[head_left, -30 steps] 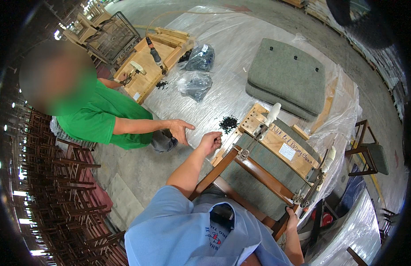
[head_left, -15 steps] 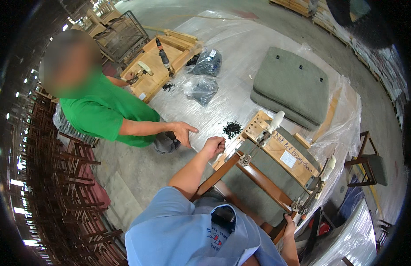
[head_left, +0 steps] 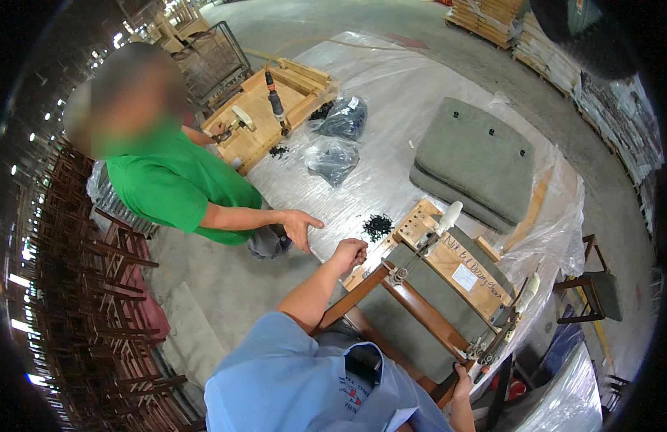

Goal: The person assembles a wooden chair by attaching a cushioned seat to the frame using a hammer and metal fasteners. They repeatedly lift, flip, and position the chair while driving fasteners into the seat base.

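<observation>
My left hand (head_left: 350, 257) is closed just above the left end of the wooden jig (head_left: 481, 270); whatever its fingers may hold is hidden. Close by on the plastic-covered table lies a pile of small black screws or similar pieces (head_left: 377, 227). My right hand (head_left: 459, 383) grips the near right part of a brown wooden chair frame (head_left: 428, 313). This frame stands against the jig, around a grey-green padded seat (head_left: 398, 327). White-handled toggle clamps (head_left: 449, 217) sit at both ends of the jig.
A co-worker in a green shirt (head_left: 182, 176) stands at the left, one hand (head_left: 302, 229) stretched toward my left hand. Beyond are a wooden tray-like jig (head_left: 240, 147), a power screwdriver (head_left: 274, 101), plastic bags (head_left: 333, 160) and stacked grey-green cushions (head_left: 474, 162).
The whole view has shifted a little, so the table things appear lower. My left hand stays closed by the jig, and my right hand keeps its grip on the chair frame.
</observation>
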Tool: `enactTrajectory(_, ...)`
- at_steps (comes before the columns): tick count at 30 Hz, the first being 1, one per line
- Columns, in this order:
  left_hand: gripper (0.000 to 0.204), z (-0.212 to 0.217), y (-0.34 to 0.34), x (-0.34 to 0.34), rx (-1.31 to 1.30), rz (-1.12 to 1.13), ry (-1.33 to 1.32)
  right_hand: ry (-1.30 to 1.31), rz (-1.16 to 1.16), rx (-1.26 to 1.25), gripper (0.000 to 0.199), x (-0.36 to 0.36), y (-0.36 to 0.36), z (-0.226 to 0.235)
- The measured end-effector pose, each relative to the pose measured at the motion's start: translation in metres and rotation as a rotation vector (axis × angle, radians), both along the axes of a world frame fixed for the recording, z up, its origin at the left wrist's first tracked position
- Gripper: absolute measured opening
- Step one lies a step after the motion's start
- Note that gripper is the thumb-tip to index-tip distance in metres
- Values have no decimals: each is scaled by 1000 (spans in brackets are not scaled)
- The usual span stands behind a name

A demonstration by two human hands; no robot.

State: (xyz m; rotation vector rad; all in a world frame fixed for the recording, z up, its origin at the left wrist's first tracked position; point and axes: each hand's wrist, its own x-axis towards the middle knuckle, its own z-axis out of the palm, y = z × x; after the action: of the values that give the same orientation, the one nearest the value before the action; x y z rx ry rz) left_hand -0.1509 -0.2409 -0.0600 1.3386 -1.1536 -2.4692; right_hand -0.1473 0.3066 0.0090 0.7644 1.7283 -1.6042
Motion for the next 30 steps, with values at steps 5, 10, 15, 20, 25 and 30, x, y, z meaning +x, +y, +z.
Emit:
enactTrajectory(5, 9, -2, -1, -2, -54, -76, -13, 4, -17, -30, 41, 0, 0, 0)
enactTrajectory(10, 10, -6, 0, -4, -78, -72, -14, -11, -16, -84, 47, -1, 10, -15)
enactTrajectory(15, 10, -6, -2, -3, -116, -99, -34, 34, -29, -110, 47, 1, 23, -40)
enactTrajectory(20, 9, -3, 0, 1, -94, -80, -39, 48, -33, -97, 46, 3, 2, -7)
enactTrajectory(25, 8, -5, 1, 0, -88, -59, -46, -9, -34, -56, 42, 0, -4, 3)
enactTrajectory(30, 9, -4, 1, 0, -92, -57, -39, -3, -86, -98, 38, 2, -1, -7)
